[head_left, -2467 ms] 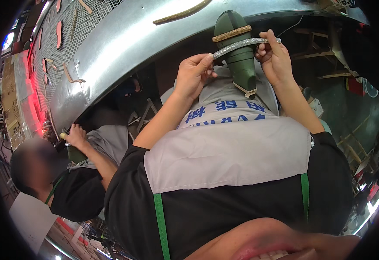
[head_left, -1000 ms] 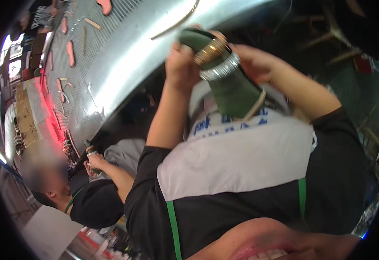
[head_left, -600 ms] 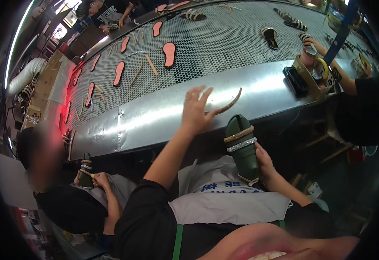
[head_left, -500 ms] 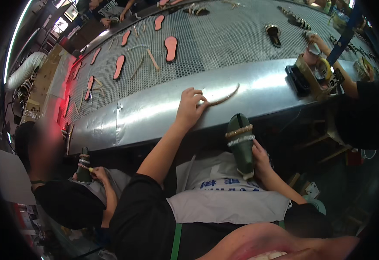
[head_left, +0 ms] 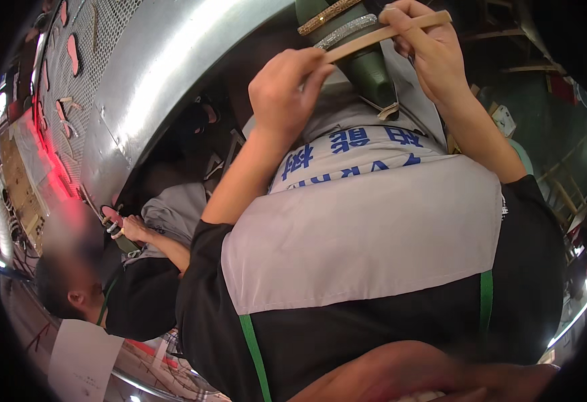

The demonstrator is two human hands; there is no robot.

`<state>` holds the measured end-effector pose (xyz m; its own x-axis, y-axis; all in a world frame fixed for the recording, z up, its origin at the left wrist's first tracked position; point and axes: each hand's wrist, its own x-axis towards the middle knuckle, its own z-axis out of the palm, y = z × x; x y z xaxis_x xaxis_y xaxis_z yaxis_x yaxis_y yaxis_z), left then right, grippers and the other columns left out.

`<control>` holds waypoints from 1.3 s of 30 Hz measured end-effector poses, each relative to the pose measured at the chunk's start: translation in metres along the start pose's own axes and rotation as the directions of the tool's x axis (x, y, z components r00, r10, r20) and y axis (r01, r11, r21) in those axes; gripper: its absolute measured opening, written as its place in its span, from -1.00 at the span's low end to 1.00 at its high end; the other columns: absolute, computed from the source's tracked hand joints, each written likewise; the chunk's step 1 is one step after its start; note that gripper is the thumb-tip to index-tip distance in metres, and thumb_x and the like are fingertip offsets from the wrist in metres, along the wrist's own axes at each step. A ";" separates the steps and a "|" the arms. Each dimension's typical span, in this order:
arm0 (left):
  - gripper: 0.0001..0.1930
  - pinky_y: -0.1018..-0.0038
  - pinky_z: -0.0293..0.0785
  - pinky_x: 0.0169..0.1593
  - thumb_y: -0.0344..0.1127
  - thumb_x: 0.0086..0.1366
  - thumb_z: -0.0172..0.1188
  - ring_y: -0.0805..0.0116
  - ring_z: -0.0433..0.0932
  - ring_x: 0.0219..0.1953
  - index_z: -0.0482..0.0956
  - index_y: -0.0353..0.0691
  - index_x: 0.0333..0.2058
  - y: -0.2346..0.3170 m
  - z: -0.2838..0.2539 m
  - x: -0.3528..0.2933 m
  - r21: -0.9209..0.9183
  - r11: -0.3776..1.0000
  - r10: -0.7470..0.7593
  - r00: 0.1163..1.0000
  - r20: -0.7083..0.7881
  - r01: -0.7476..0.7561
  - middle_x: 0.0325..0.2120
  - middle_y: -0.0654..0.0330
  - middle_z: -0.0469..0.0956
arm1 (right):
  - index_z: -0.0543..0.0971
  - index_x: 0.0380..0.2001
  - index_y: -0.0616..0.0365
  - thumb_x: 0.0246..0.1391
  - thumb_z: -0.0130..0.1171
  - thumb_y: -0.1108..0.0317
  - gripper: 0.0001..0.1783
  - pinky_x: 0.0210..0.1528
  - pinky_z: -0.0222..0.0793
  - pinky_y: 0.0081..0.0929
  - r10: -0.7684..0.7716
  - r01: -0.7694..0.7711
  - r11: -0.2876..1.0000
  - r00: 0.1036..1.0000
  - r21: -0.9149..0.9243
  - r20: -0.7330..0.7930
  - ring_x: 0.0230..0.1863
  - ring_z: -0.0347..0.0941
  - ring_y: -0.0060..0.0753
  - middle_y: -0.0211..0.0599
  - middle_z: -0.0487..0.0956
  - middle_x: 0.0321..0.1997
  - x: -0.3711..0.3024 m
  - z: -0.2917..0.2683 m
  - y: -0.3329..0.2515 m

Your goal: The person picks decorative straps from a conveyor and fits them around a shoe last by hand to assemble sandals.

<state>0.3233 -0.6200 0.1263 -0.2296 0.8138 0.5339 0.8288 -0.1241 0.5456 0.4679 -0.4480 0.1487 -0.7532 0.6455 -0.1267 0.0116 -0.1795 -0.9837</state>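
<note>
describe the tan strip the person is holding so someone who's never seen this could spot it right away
Start at the curved metal conveyor housing at upper left, then move right to the dark green shoe last above the person's lap. The tan strap lies slanted across it, pinched between the left hand and right hand. Unlike the glittery gold band and silvery band just above, it is plain and matte.

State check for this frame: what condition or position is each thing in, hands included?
Left hand: pinching one end of the tan strap.
Right hand: pinching the other end.
Tan strap: stretched across the green shoe form.
Green shoe form: resting on the lap, two glittery straps already across it.
Co-worker's hand: holding a small item by the metal conveyor.
</note>
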 end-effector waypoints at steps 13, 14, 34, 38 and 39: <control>-0.76 0.66 0.33 -0.42 -0.27 0.37 0.07 0.59 0.39 -0.55 0.56 -0.36 -0.19 -0.001 -0.009 -0.044 -0.378 0.758 -0.526 0.841 0.128 0.532 -0.57 0.26 0.48 | 0.57 -0.25 0.24 0.19 0.13 0.31 -0.80 -0.44 0.29 -0.57 0.137 -0.138 0.855 0.990 0.500 0.040 -0.58 0.22 -0.67 -0.46 0.39 -0.60 -0.021 -0.013 0.020; -0.76 0.65 0.32 -0.45 -0.27 0.38 0.06 0.59 0.36 -0.58 0.56 -0.36 -0.21 -0.003 -0.010 -0.045 -0.462 0.657 -0.564 0.795 0.225 0.597 -0.62 0.27 0.46 | 0.57 -0.25 0.24 0.19 0.13 0.31 -0.80 -0.44 0.29 -0.57 0.138 -0.140 0.855 0.990 0.500 0.042 -0.58 0.22 -0.67 -0.46 0.39 -0.60 -0.020 -0.015 0.020; -0.70 0.51 0.46 -0.09 -0.20 0.43 -0.04 0.40 0.54 -0.17 0.50 -0.35 -0.19 -0.038 0.034 -0.061 -0.817 -0.150 -0.392 0.725 0.566 0.556 -0.25 0.12 0.56 | 0.49 -0.02 0.22 0.30 -0.06 0.16 -0.62 0.09 0.35 -0.32 0.434 -0.330 0.686 0.901 0.648 0.000 -0.03 0.46 -0.31 -0.20 0.54 -0.06 -0.015 0.012 0.083; -0.77 0.58 0.47 -0.15 -0.30 0.38 0.05 0.48 0.56 -0.30 0.56 -0.36 -0.32 0.003 0.001 -0.027 -0.726 0.363 -0.519 0.774 0.363 0.584 -0.39 0.19 0.59 | 0.46 -0.02 0.28 0.26 -0.17 0.02 -0.47 -0.05 0.54 -0.27 0.626 -0.533 0.517 0.769 0.670 0.130 -0.12 0.55 -0.16 -0.06 0.56 -0.10 -0.023 0.021 0.064; -0.80 0.61 0.46 -0.21 -0.34 0.34 0.09 0.55 0.54 -0.37 0.57 -0.38 -0.37 0.012 -0.005 -0.017 -0.686 0.449 -0.541 0.785 0.301 0.572 -0.47 0.23 0.58 | 0.45 0.00 0.26 0.27 -0.19 0.02 -0.47 -0.05 0.54 -0.26 0.531 -0.568 0.474 0.794 0.673 0.296 -0.10 0.54 -0.13 -0.03 0.55 -0.07 -0.025 0.023 0.067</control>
<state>0.3351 -0.6380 0.1270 -0.4753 0.8770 -0.0704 -0.1098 0.0203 0.9937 0.4729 -0.4932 0.0887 -0.7864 0.1972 -0.5854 -0.0091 -0.9513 -0.3082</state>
